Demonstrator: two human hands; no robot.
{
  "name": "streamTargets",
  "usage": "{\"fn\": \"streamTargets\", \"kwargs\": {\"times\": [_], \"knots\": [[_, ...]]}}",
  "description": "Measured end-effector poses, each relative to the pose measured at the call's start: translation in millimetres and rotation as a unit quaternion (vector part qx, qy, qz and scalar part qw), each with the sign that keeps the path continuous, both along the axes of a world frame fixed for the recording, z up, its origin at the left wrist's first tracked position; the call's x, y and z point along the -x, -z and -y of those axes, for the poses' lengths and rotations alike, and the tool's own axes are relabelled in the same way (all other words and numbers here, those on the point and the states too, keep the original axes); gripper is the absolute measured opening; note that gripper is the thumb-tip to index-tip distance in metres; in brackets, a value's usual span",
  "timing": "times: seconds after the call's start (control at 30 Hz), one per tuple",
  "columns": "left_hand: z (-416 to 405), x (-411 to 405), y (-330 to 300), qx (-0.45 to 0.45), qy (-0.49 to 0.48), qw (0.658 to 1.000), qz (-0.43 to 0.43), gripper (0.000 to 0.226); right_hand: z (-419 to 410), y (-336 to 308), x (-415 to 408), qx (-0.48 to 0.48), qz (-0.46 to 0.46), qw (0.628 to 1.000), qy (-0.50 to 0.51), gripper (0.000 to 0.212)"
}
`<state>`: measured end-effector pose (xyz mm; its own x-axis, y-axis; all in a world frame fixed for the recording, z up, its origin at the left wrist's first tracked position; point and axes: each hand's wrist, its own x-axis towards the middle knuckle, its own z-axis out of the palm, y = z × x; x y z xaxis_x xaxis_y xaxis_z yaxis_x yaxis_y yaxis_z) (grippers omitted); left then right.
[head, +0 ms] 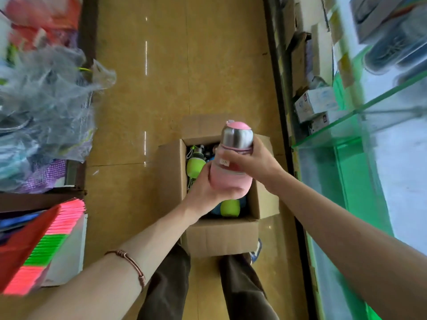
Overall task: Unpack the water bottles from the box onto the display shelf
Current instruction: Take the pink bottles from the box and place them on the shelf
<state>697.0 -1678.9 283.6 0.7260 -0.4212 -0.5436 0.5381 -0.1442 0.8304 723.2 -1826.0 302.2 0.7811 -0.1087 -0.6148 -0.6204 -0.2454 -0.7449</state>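
Both hands hold one pink water bottle with a steel collar and rounded pink cap above the open brown cardboard box, which sits on the tan tiled floor directly beneath them. The left hand wraps its fingers round the bottle's lower pink sleeve from below and to the left; the right hand closes round the clear middle band just under the steel collar, thumb across the front near a small white sticker. The bottle stands roughly upright, tilted slightly — its cap points away from the person. Below the hands, inside the box, lie more bottles: a lime-green one with a dark cap just left of the left hand's fingers, and another lime-green base under the left wrist, beside something blue. To the right of the right forearm runs the green-edged glass display shelf, well apart from the held bottle. A thin copper-coloured bracelet circles the left forearm.
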Motion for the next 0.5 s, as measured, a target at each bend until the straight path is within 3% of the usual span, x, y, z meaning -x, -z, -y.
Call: {"fn": "streamTargets", "kwargs": {"times": [0.2, 0.37, 0.5], "knots": [[2.1, 4.6, -81.2, 0.017, 0.017, 0.999, 0.029, 0.071, 11.3, -98.3, 12.8, 0.008, 0.035, 0.999, 0.041, 0.064], [-5.5, -7.7, -148.9, 0.03, 0.099, 0.992, 0.076, 0.08, 14.5, -183.7, 33.2, 0.026, 0.097, 0.992, 0.078, 0.067], [-9.3, -14.5, -211.6, 0.043, 0.157, 0.979, 0.126, 0.086, 12.0, -258.4, 55.2, 0.069, 0.153, 0.98, 0.111, 0.053]]}}
